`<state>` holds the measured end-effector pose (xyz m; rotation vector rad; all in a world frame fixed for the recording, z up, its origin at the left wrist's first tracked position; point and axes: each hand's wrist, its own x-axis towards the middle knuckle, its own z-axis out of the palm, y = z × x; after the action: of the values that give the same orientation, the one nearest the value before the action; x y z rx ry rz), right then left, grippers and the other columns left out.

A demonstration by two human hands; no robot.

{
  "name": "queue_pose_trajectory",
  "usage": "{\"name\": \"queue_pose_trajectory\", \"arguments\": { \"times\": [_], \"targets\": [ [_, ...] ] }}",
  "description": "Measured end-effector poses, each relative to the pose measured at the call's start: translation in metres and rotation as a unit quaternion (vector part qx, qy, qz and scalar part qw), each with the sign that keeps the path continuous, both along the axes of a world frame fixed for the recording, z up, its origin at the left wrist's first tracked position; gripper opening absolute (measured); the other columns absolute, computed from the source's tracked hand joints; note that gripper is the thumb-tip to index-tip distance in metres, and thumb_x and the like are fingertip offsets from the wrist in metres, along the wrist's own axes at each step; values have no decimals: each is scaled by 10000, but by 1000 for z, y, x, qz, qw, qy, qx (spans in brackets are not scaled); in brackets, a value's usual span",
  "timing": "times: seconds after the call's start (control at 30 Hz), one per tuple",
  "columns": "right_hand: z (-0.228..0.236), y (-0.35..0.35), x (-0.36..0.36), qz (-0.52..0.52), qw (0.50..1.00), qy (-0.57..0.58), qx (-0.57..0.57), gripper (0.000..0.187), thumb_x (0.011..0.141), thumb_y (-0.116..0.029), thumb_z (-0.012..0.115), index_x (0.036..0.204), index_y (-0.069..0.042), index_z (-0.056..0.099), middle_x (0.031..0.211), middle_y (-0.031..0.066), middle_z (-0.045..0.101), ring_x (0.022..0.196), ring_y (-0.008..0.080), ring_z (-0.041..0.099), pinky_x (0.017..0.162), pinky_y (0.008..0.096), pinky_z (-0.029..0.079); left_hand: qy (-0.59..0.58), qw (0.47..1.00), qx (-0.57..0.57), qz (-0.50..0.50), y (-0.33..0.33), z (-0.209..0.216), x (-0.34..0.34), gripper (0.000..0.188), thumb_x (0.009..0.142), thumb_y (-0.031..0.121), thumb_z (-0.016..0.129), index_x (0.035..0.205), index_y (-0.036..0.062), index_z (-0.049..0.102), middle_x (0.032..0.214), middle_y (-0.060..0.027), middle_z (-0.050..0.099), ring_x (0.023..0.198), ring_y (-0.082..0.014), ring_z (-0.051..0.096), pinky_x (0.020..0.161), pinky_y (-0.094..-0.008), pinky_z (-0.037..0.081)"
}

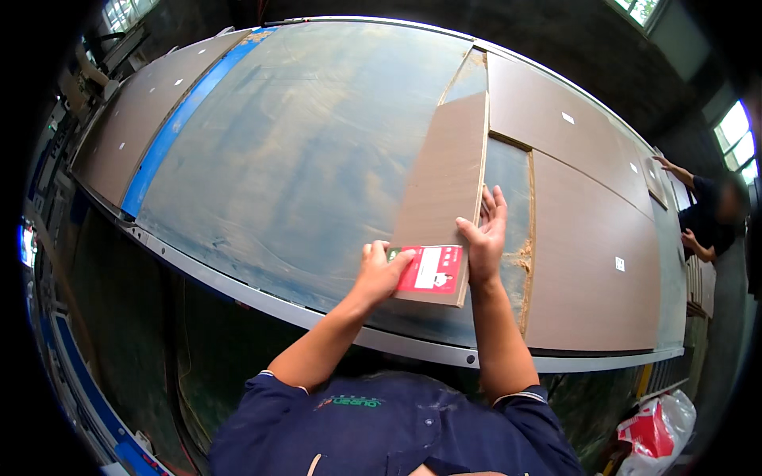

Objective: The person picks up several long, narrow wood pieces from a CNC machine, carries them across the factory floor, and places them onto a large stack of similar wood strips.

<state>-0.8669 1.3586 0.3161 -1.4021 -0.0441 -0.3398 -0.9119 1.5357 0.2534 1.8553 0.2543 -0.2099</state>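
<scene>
I am finding the widest passage over the desk (pixel 294 159), running between the blue strip (pixel 186 119) on the left and the narrow board (pixel 440 174) that the left fingers (pixel 371 252) are gripping. That board is blocking a straight sweep rightward. Past it, a slim gap is opening before the large brown panel (pixel 595 262), but the right fingers (pixel 498 202) are crowding it, and the upper panel (pixel 563 119) is closing its far end. Another person (pixel 705 218) is obstructing the right end.

Left grip (pixel 379 272) clasps brown board (pixel 446 170), red card (pixel 435 268) atop near end; right grip (pixel 486 238) at edge.
</scene>
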Motion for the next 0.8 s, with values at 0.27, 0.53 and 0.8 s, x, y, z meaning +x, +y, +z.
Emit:
{"name": "queue_pose_trajectory", "arguments": {
  "times": [0.27,0.53,0.8],
  "targets": [
    [8,21,-1,89,987,57,120,798,729,-17,591,1402,77,171,1354,212,362,1246,261,394,1059,355,307,70,985,-153,-26,22,5,0,572,889,338,599,1189,-55,310,1113,-203,504,938,-183,573,761,-297,500],
    [18,54,-12,129,982,95,99,826,680,-68,633,1396,66,243,1371,221,370,1289,281,367,1073,349,290,60,960,-275,3,50,20,-43,557,897,264,605,1205,-2,225,1154,-153,445,1066,-162,489,893,-291,442],
    [19,69,-36,225,948,149,167,845,641,49,660,1404,-10,300,1328,211,450,1205,274,478,1023,360,374,143,896,-413,-76,97,36,-107,461,929,262,540,1199,27,249,1171,-151,444,1089,-181,483,923,-324,420]
  ]
}}
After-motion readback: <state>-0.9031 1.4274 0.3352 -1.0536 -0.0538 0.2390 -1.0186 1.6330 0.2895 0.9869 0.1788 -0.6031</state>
